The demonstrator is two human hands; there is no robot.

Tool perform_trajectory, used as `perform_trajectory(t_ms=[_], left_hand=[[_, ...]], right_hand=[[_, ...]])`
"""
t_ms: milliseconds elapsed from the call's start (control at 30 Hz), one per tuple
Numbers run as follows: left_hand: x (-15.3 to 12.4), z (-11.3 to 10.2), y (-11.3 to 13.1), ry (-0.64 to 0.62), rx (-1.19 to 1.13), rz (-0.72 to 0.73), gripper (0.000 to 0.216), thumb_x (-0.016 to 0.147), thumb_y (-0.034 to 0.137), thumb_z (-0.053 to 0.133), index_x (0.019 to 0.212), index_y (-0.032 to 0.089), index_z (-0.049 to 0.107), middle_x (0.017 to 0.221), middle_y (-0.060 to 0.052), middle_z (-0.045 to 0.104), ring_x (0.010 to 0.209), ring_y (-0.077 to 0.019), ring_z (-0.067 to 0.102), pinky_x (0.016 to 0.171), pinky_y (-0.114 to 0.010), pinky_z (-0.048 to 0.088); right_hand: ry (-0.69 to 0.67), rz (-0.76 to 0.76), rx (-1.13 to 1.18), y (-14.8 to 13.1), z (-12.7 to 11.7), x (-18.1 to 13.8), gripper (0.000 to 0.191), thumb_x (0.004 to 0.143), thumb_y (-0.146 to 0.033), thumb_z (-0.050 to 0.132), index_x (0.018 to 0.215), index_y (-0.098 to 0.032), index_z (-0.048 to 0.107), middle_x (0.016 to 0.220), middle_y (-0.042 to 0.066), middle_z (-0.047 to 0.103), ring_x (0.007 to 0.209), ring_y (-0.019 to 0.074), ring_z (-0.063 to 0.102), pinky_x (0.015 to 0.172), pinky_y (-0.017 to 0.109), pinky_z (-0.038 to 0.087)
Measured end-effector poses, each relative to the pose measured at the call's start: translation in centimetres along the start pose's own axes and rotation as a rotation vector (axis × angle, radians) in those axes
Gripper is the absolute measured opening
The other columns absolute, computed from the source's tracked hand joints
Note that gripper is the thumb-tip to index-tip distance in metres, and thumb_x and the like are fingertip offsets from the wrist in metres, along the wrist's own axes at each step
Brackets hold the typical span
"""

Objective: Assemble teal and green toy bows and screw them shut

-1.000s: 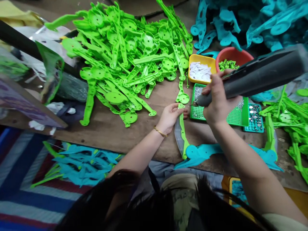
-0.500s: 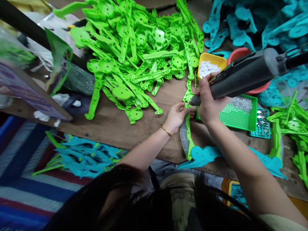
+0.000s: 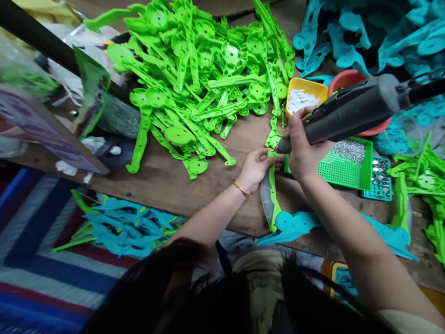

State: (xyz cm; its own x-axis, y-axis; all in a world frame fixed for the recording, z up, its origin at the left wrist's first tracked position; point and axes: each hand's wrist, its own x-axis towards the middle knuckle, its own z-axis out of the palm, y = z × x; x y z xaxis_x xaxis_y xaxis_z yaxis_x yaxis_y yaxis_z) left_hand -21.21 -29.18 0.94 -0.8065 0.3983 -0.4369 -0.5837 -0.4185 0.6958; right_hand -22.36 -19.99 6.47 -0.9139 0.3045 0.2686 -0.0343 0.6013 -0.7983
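My right hand is wrapped round a dark grey electric screwdriver, whose tip points down at the round end of a green plastic piece. My left hand pinches that same piece near its top and holds it flat on the brown table. The green piece runs toward me and overlaps a teal plastic piece at the table's near edge.
A big heap of green plastic parts covers the table's back. Teal parts pile at the back right. A yellow tub, a red bowl, a green screw tray and a teal tray stand behind my hands. Teal parts lie on the striped floor mat.
The screwdriver tip has swung left from over the green screw tray onto the green piece under my left hand. My left hand has stayed on the piece.
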Motion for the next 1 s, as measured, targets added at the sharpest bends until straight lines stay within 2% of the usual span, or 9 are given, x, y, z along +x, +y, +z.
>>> perform_trajectory(t_ms=[200,367,467,533,600,667,767,900,1000], left_hand=[[-0.1,-0.1,0.1,-0.030,0.016,0.018,0.029,0.067,0.021,0.079,0.090,0.013,0.062,0.071,-0.001,0.070,0.066,-0.0170,0.069,0.069,-0.030,0.057],[-0.3,0.2,0.6,-0.028,0.043,-0.005,0.035,0.062,0.020,0.082,0.089,0.013,0.061,0.070,-0.001,0.070,0.070,-0.0194,0.070,0.071,-0.031,0.057],[0.0,0.7,1.2,-0.017,0.035,-0.073,0.045,0.066,0.012,0.074,0.108,0.013,0.056,0.069,0.000,0.068,0.059,-0.0161,0.067,0.064,-0.030,0.057],[0.5,1.0,1.6,0.032,0.023,-0.064,0.061,0.070,0.006,0.066,0.126,0.015,0.044,0.071,0.001,0.068,0.058,-0.0153,0.067,0.063,-0.031,0.057],[1.2,1.2,1.9,0.111,-0.004,-0.009,0.065,0.073,0.003,0.061,0.132,0.016,0.037,0.070,0.002,0.068,0.060,-0.0150,0.068,0.066,-0.032,0.057],[1.8,1.2,2.1,0.181,-0.034,0.051,0.053,0.075,0.003,0.060,0.124,0.014,0.044,0.070,0.001,0.067,0.064,-0.0134,0.068,0.071,-0.031,0.057],[1.7,0.5,2.4,0.224,0.035,0.125,0.039,0.076,0.008,0.065,0.112,0.013,0.052,0.071,0.000,0.067,0.066,-0.0124,0.067,0.071,-0.027,0.056],[-0.5,-1.0,2.8,0.079,0.284,0.004,0.061,0.069,0.016,0.075,0.125,0.018,0.050,0.072,0.001,0.067,0.061,-0.0144,0.065,0.061,-0.028,0.054],[-2.5,-1.7,2.1,0.103,0.235,-0.027,0.048,0.063,0.018,0.080,0.106,0.013,0.058,0.075,-0.001,0.068,0.066,-0.0123,0.065,0.067,-0.027,0.055]], right_hand=[[0.050,-0.012,0.139,0.9,0.6,-0.6,0.049,0.093,-0.054,0.037,0.126,-0.021,0.052,0.108,0.011,0.060,0.098,0.0269,0.067,0.087,0.049,0.056],[0.145,-0.120,0.434,1.1,1.7,0.1,0.035,0.081,-0.055,0.060,0.095,-0.024,0.061,0.082,0.000,0.061,0.080,0.0185,0.067,0.074,0.038,0.058],[0.263,-0.172,0.584,0.4,-0.3,1.7,0.031,0.078,-0.052,0.066,0.087,-0.025,0.057,0.075,-0.004,0.058,0.060,0.0116,0.062,0.057,0.028,0.055],[0.375,-0.248,0.631,0.5,-2.6,2.7,0.030,0.077,-0.048,0.069,0.094,-0.026,0.057,0.085,-0.002,0.061,0.070,0.0127,0.065,0.060,0.028,0.056],[0.483,-0.322,0.627,1.5,-4.9,3.3,0.033,0.075,-0.042,0.072,0.100,-0.026,0.056,0.094,0.001,0.062,0.083,0.0156,0.067,0.069,0.030,0.058],[0.539,-0.300,0.563,3.3,-6.1,3.4,0.031,0.075,-0.039,0.072,0.098,-0.025,0.056,0.092,0.001,0.061,0.075,0.0153,0.066,0.068,0.032,0.057],[0.582,-0.181,0.457,6.2,-6.0,3.1,0.024,0.078,-0.042,0.066,0.091,-0.026,0.056,0.084,-0.002,0.058,0.054,0.0109,0.057,0.059,0.032,0.054],[0.566,-0.171,0.517,7.3,-4.9,2.8,0.022,0.077,-0.039,0.068,0.088,-0.024,0.056,0.080,-0.003,0.056,0.051,0.0096,0.055,0.057,0.030,0.052],[0.528,-0.180,0.553,6.8,-4.6,2.8,0.022,0.076,-0.036,0.070,0.087,-0.023,0.056,0.073,-0.005,0.054,0.048,0.0082,0.053,0.051,0.027,0.049]])
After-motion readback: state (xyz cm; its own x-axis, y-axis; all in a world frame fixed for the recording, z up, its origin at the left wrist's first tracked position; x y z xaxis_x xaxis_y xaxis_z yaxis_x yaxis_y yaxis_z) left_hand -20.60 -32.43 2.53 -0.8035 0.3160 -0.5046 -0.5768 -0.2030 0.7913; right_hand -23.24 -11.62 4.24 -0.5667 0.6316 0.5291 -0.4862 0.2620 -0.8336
